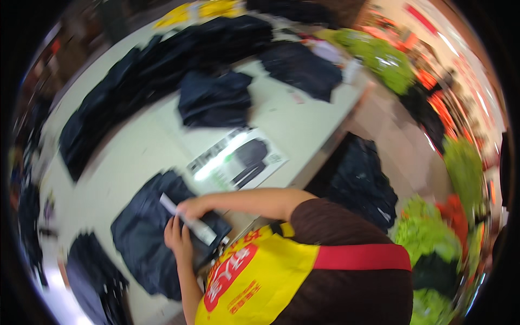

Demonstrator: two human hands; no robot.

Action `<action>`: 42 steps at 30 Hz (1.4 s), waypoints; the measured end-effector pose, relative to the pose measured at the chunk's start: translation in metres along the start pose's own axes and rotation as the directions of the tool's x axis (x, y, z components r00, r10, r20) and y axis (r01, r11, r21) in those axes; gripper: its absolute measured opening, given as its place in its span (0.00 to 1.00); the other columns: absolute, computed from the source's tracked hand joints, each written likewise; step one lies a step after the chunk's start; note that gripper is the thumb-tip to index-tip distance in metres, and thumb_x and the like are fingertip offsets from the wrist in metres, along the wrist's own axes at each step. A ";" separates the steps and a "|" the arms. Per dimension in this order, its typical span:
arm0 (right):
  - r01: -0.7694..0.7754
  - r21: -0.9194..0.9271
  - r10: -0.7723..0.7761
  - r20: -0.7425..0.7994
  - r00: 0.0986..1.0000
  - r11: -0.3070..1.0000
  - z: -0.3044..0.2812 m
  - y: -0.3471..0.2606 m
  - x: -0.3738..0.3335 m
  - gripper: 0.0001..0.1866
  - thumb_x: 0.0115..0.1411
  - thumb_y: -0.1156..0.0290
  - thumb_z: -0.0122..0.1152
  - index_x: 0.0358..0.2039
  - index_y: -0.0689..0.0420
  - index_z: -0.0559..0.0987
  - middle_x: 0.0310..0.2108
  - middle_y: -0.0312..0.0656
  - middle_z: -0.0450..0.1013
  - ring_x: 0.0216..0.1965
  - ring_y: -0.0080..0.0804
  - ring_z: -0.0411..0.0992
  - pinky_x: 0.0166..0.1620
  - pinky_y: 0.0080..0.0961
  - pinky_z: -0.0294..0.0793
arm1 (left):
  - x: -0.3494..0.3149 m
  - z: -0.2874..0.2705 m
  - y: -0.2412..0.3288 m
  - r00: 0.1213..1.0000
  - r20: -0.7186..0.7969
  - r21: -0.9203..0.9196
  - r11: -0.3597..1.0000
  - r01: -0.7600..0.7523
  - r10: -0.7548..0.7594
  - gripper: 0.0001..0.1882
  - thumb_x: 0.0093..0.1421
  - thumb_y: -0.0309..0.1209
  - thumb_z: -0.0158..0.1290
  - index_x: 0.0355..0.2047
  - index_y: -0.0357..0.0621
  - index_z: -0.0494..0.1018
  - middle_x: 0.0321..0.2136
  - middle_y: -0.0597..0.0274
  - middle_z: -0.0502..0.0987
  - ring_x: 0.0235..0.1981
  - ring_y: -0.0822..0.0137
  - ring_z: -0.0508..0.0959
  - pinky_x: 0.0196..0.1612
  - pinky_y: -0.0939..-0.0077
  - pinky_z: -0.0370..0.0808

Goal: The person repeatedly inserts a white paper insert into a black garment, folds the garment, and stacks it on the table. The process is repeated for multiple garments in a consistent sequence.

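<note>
A dark navy garment lies bunched on the near left of the pale table, with a long white strip slanting across its top. At the strip's middle, my right hand closes its fingers on it. My left hand has its fingertips against the same strip from the near side, and they look closed on it. Motion blur hides the finer detail of the fingers. Whether the strip is fixed to the garment, I cannot tell. Just beyond my right forearm is a printed white sheet picturing a dark jacket and trousers.
A folded dark garment sits past the sheet, and a long dark pile curves along the far side. Another dark garment lies far right. Dark clothes stand beside the table; yellow-green bundles are at the right.
</note>
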State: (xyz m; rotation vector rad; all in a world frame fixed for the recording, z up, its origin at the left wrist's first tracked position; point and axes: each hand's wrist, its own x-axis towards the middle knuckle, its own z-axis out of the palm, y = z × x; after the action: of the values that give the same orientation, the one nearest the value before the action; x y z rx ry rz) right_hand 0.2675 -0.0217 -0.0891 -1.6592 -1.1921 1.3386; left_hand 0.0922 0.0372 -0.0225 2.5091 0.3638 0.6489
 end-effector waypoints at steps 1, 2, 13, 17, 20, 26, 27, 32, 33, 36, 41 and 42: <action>0.212 -0.361 -0.239 -0.032 0.970 0.908 -0.003 -0.014 -0.013 0.18 0.41 0.71 0.56 0.36 0.61 0.74 0.32 0.51 0.73 0.34 0.47 0.72 0.36 0.34 0.72 | -0.003 0.002 -0.001 1.000 0.004 0.078 0.997 -0.015 0.015 0.21 0.53 0.34 0.52 0.48 0.43 0.71 0.45 0.49 0.71 0.46 0.51 0.70 0.50 0.62 0.65; 0.135 -0.503 -0.176 -0.035 0.984 0.854 -0.011 -0.044 -0.041 0.18 0.41 0.71 0.57 0.36 0.61 0.75 0.32 0.51 0.73 0.34 0.46 0.73 0.36 0.34 0.72 | -0.004 0.005 -0.003 1.000 0.031 0.107 0.994 -0.004 0.001 0.23 0.52 0.36 0.53 0.50 0.45 0.69 0.47 0.50 0.69 0.48 0.51 0.68 0.51 0.60 0.64; 0.187 -0.902 -0.265 0.085 0.961 0.389 -0.034 -0.141 -0.122 0.12 0.40 0.67 0.61 0.28 0.54 0.81 0.36 0.45 0.73 0.41 0.41 0.70 0.40 0.31 0.72 | 0.002 0.011 0.037 0.857 0.330 0.498 0.844 0.199 -0.396 0.37 0.51 0.42 0.54 0.60 0.52 0.54 0.61 0.55 0.51 0.61 0.54 0.52 0.53 0.38 0.51; 0.529 -0.588 -0.730 -0.160 0.665 0.611 -0.040 -0.106 -0.112 0.23 0.42 0.69 0.59 0.43 0.58 0.73 0.45 0.51 0.65 0.48 0.49 0.64 0.49 0.34 0.67 | 0.001 0.018 0.037 0.921 0.246 0.454 0.876 0.166 -0.302 0.40 0.44 0.38 0.56 0.59 0.51 0.56 0.59 0.53 0.53 0.61 0.54 0.52 0.52 0.36 0.51; 0.082 -0.341 -0.292 -0.628 0.722 0.936 -0.015 -0.066 -0.110 0.36 0.43 0.61 0.65 0.51 0.63 0.65 0.48 0.57 0.63 0.51 0.50 0.62 0.54 0.34 0.62 | -0.002 0.013 0.022 0.987 0.160 0.055 0.998 -0.002 -0.007 0.29 0.41 0.31 0.57 0.48 0.45 0.69 0.53 0.49 0.63 0.56 0.51 0.60 0.55 0.56 0.55; -0.274 -0.050 0.166 -0.689 0.706 0.960 -0.009 -0.043 -0.109 0.36 0.45 0.57 0.66 0.48 0.68 0.65 0.38 0.55 0.72 0.40 0.46 0.72 0.44 0.33 0.71 | -0.049 -0.035 0.030 0.843 0.365 -0.630 0.562 0.536 -0.395 0.13 0.60 0.33 0.49 0.39 0.35 0.73 0.30 0.58 0.76 0.34 0.70 0.75 0.40 0.80 0.69; -0.261 -0.038 0.162 -0.694 0.702 0.965 -0.010 -0.031 -0.103 0.33 0.46 0.59 0.65 0.46 0.69 0.66 0.37 0.53 0.73 0.38 0.43 0.73 0.43 0.32 0.73 | -0.057 -0.047 0.033 0.800 0.400 -0.660 0.465 0.590 -0.447 0.14 0.61 0.35 0.48 0.36 0.34 0.74 0.25 0.60 0.76 0.29 0.72 0.75 0.34 0.82 0.70; -0.081 0.962 0.470 -0.053 0.881 0.260 -0.014 -0.069 -0.102 0.08 0.52 0.72 0.56 0.32 0.61 0.73 0.27 0.39 0.75 0.22 0.24 0.74 0.21 0.11 0.71 | -0.085 -0.096 0.056 0.308 0.794 -0.419 -0.104 0.902 -0.524 0.30 0.61 0.54 0.39 0.32 0.37 0.75 0.17 0.67 0.72 0.16 0.80 0.66 0.19 0.88 0.60; -0.107 0.969 0.450 -0.005 0.893 0.223 -0.012 -0.079 -0.101 0.06 0.53 0.72 0.56 0.31 0.60 0.74 0.24 0.37 0.75 0.20 0.22 0.73 0.18 0.08 0.68 | -0.089 -0.099 0.062 0.229 0.844 -0.367 -0.211 0.906 -0.485 0.33 0.61 0.58 0.36 0.32 0.39 0.76 0.18 0.67 0.73 0.15 0.81 0.64 0.18 0.89 0.58; -0.050 0.988 0.435 -0.018 0.900 0.143 0.003 -0.142 -0.115 0.05 0.54 0.71 0.55 0.28 0.58 0.73 0.20 0.35 0.73 0.13 0.15 0.65 0.15 0.06 0.60 | -0.098 -0.092 0.065 0.273 0.851 -0.491 -0.499 0.714 -0.448 0.37 0.56 0.64 0.37 0.46 0.41 0.68 0.29 0.62 0.76 0.24 0.74 0.70 0.26 0.83 0.64; 0.006 0.995 0.294 -0.036 0.955 0.101 0.018 -0.205 -0.139 0.13 0.57 0.69 0.50 0.39 0.65 0.74 0.33 0.44 0.76 0.33 0.32 0.75 0.38 0.24 0.76 | -0.053 -0.094 0.099 0.588 0.626 -0.682 -0.725 0.094 -0.512 0.29 0.57 0.42 0.52 0.56 0.49 0.57 0.54 0.56 0.64 0.54 0.55 0.65 0.56 0.54 0.62; 0.017 0.986 0.290 -0.065 0.955 0.165 0.022 -0.205 -0.140 0.15 0.58 0.68 0.50 0.42 0.65 0.72 0.33 0.44 0.75 0.33 0.31 0.75 0.35 0.22 0.74 | -0.045 -0.092 0.090 0.556 0.612 -0.724 -0.681 0.107 -0.563 0.27 0.56 0.35 0.51 0.55 0.47 0.58 0.52 0.55 0.65 0.51 0.54 0.68 0.54 0.54 0.65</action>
State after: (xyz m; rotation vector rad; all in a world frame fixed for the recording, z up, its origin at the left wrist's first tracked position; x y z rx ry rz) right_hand 0.1920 -0.0832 0.1398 -0.8220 0.1857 1.4300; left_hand 0.0177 -0.0159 0.0788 0.0892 0.6393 0.4355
